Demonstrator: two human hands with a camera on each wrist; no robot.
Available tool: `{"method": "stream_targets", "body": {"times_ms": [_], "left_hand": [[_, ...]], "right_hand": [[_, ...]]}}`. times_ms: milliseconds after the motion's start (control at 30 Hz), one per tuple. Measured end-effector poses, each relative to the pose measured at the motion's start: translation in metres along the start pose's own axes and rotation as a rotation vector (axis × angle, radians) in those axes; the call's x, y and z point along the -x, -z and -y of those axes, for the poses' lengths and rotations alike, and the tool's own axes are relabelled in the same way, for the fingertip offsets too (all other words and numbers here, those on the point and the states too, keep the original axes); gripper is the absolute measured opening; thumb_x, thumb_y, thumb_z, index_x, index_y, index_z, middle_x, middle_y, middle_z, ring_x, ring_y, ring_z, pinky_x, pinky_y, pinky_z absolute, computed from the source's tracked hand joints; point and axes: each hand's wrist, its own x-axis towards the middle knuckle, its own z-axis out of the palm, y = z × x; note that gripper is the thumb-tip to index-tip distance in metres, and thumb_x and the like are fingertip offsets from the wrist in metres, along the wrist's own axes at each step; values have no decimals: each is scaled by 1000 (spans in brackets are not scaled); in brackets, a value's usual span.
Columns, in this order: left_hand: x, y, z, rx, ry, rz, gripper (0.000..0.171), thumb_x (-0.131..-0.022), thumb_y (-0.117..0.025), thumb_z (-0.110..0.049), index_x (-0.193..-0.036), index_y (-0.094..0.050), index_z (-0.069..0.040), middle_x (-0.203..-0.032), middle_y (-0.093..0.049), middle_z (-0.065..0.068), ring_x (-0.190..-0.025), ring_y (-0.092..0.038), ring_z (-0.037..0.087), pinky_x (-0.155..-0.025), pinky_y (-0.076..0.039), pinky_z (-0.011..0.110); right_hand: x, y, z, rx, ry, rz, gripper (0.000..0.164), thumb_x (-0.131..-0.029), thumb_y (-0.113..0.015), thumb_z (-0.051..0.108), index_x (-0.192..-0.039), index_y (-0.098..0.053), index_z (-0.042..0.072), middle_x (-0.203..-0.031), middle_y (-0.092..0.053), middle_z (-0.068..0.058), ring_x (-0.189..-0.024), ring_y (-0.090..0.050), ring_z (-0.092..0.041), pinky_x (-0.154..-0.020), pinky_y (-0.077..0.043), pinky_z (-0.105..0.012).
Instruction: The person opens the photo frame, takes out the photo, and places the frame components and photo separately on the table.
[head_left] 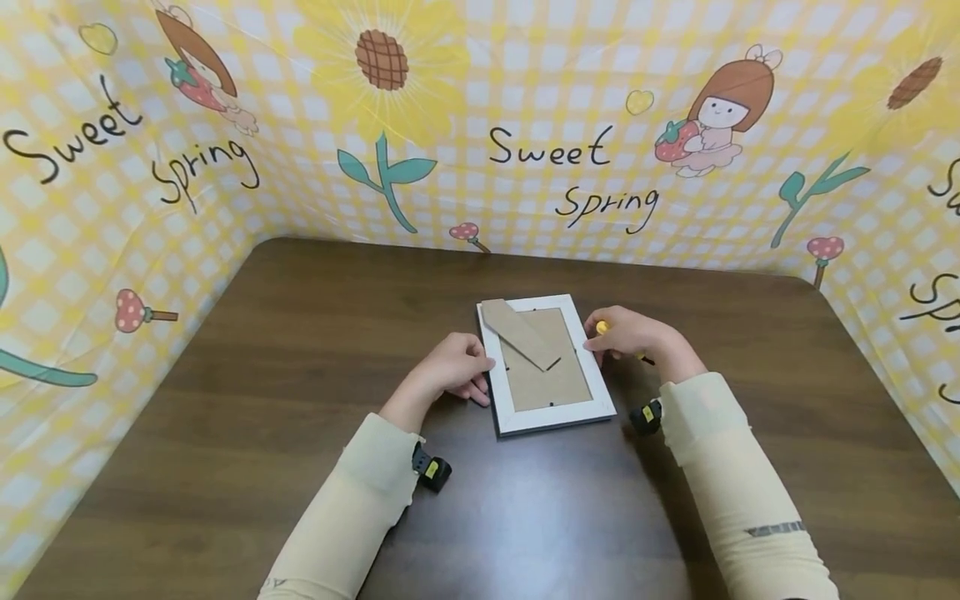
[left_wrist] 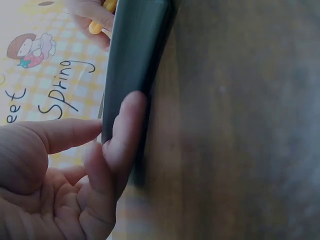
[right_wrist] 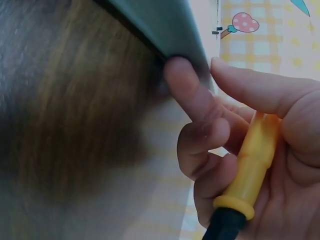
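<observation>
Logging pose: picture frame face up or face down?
Face down: the picture frame shows its brown backing board and stand leg upward.

The table [head_left: 225,417] looks like smooth, dark brown grained wood, with a glossy sheen toward its near edge. Beyond the far edge and along both sides hangs a backdrop [head_left: 480,100] of printed cloth, lightly creased. The picture frame [head_left: 557,416] has a smooth white back border and dark sides with a faint satin shine; its backing board [head_left: 551,389] and easel stand [head_left: 520,333] look like matt brown fibreboard. The yellow tool handle [right_wrist: 255,155] is smooth, shiny plastic. The sleeves [head_left: 750,500] are soft, matt cream cloth.
</observation>
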Motion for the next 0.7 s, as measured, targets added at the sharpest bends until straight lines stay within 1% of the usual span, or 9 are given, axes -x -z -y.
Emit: {"method": "stream_targets", "body": {"times_ms": [100,200,433,600,700], "left_hand": [[-4,0,-2,-34,-13,-9,13,-93,-55,-17,-94,-51,-4,-70,-63,14,-59,-69,21,-44,-45,21],[-7,0,-4,-44,-12,-4,13,-93,-55,-17,-94,-51,-5,-69,-62,13,-60,-69,22,-44,-45,21],[-10,2,-8,-64,-20,2,14,-92,-56,-17,-92,-53,-4,-70,-62,14,-61,-69,22,-46,-45,22],[-12,1,-8,-77,-20,-12,13,-92,-56,-18,-92,-53,-5,-71,-63,13,-60,-69,21,-47,-46,22],[-13,1,-8,-70,-34,-12,13,-92,-56,-18,-92,-53,-5,-69,-62,13,-59,-68,21,-46,-46,21]], "right_hand": [[3,0,1,14,-13,3,22,-91,-58,15,-107,-52,1,-77,-63,-9,-61,-48,-18,-58,-39,-27],[7,-1,0,19,-27,-2,23,-90,-58,15,-108,-52,1,-78,-63,-8,-64,-48,-18,-59,-39,-27],[14,-5,-3,14,-50,-10,22,-91,-58,17,-103,-51,1,-76,-66,-9,-61,-48,-18,-58,-40,-26],[19,-7,-3,11,-54,-12,19,-91,-57,18,-101,-52,2,-77,-64,-10,-66,-50,-20,-61,-40,-27],[22,-6,-3,21,-41,-24,19,-91,-57,17,-100,-51,1,-75,-64,-10,-62,-49,-19,-59,-40,-27]]}}
